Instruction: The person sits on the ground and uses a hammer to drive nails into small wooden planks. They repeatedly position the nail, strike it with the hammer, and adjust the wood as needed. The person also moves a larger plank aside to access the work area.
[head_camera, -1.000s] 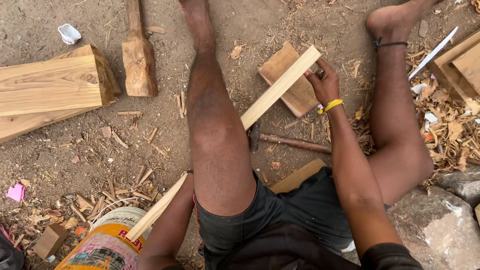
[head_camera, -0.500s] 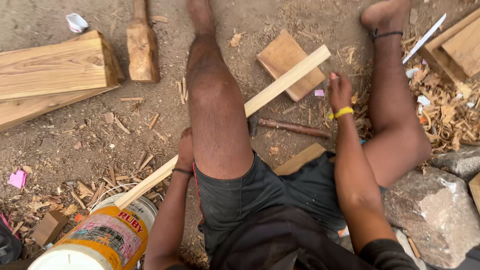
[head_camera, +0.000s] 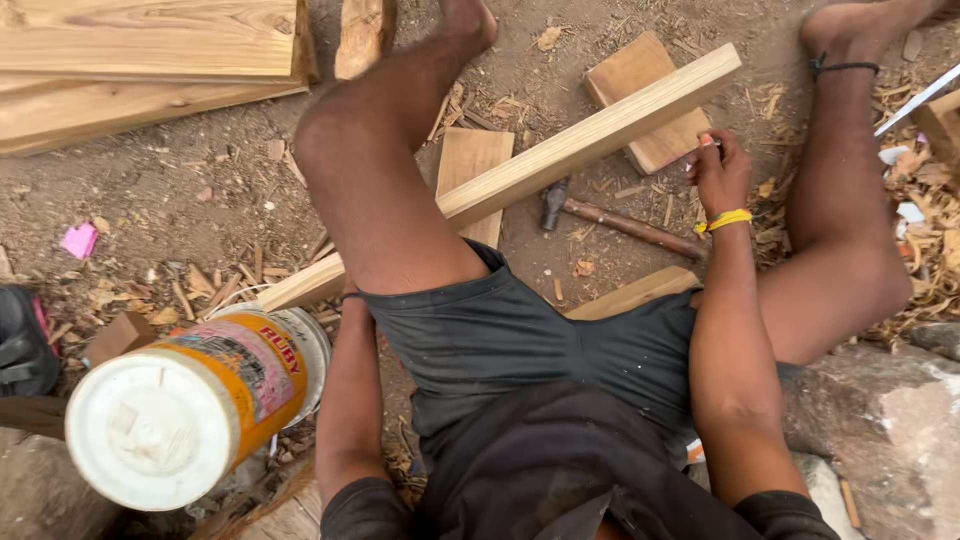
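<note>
Even daylight on the dirt ground (head_camera: 180, 190), soft and diffuse; we see no hard sun patches. Shadows are weak: a thin dark band under the long wood strip (head_camera: 590, 135) and beneath the thigh. Mild glare on the white lid of the plastic can (head_camera: 150, 430), lid detail partly washed out. We get sharp focus mid-frame: wood grain and shavings read clearly. Dark shorts lose detail to low contrast. Near the bottom edge the can and dark clothing look soft, too close to the lens. Slight wide-angle stretch toward the corners; the planks (head_camera: 140, 60) at top left bow a little. We see no motion blur.
</note>
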